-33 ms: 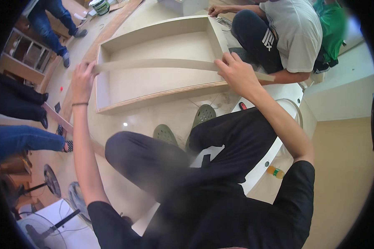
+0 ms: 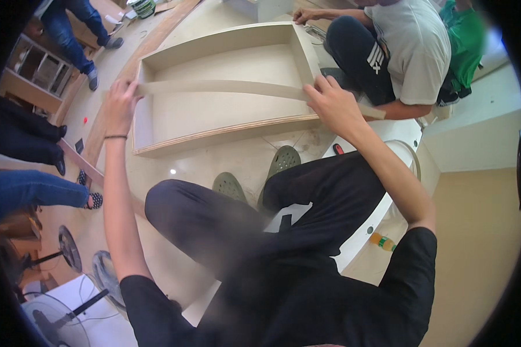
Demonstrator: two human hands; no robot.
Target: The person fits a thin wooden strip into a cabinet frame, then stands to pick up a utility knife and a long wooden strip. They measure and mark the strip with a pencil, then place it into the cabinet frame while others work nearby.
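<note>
A shallow plywood cabinet box (image 2: 173, 141) lies open side up on the floor in front of me. A long narrow wooden board (image 2: 226, 88) spans it from left to right. My left hand (image 2: 120, 107) grips the board's left end at the box's left wall. My right hand (image 2: 333, 107) holds the board near its right end, at the box's right wall. I am crouched low; my knees in black trousers and my green clogs (image 2: 283, 162) are just below the box.
Another person (image 2: 399, 52) in a grey shirt crouches at the box's far right corner, one hand (image 2: 307, 14) on the floor. Legs of standing people (image 2: 23, 191) are at the left. Fans (image 2: 69, 248) stand lower left. An orange bottle (image 2: 382, 240) lies beside a white panel (image 2: 399, 136).
</note>
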